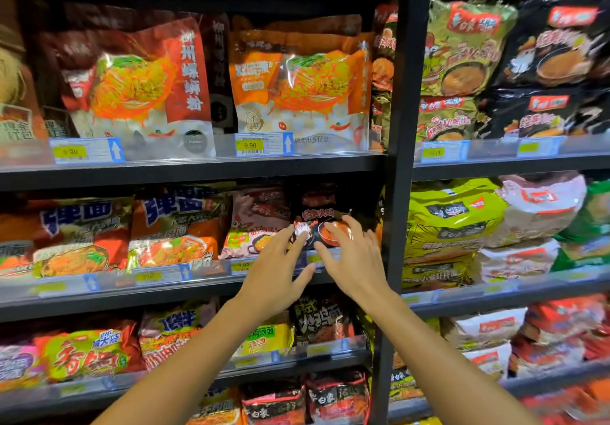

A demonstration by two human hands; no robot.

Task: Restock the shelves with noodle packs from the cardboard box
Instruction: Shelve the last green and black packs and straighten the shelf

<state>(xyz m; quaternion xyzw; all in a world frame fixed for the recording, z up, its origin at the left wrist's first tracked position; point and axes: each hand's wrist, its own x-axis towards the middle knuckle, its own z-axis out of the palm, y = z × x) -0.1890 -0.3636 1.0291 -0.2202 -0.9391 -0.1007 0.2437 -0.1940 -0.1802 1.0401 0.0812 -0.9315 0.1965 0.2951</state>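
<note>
Both hands reach the black noodle pack [318, 223] at the middle shelf's [185, 296] right end. Left hand [280, 272] and right hand [353, 259] have spread fingers touching its front, not gripping.

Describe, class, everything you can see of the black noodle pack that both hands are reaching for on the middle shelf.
The black noodle pack is a glossy plastic bag with red-and-white lettering and a picture of red noodles in a bowl. It stands upright at the front of the middle shelf, right of a pink pack and beside the dark upright post. The left hand and right hand have spread fingers touching its lower front; its bottom edge is hidden.
</note>
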